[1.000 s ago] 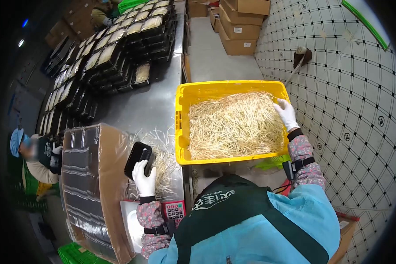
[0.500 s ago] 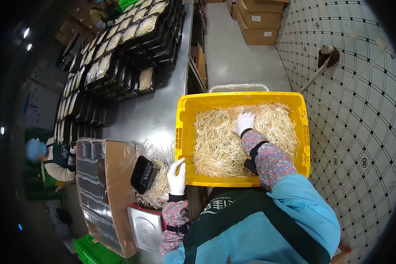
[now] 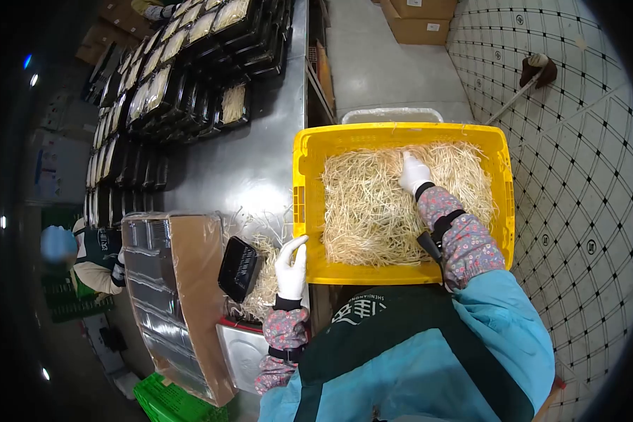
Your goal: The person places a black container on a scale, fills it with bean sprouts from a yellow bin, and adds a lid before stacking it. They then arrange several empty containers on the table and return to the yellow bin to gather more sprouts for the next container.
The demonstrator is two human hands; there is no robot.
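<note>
A yellow plastic crate in front of me holds a thick layer of pale, thin bean sprouts. Near its far side, my right hand, in a white glove, is closed with its fingers dug into the sprouts; the fingertips are hidden. My gloved left hand is at the crate's near left corner, thumb and fingers apart, holding nothing. Just left of it a black plastic tray lies tilted beside loose sprouts. Below the tray is a scale with a metal plate, partly covered by my sleeve.
Stacks of filled black trays stand on the steel table. A cardboard box of nested black trays stands at the left, with a green crate below. A co-worker is at far left. Cartons stand beyond the aisle.
My right hand's spread fingers have curled down into the sprouts. My left hand stays open by the crate corner. The whole view has shifted slightly.
</note>
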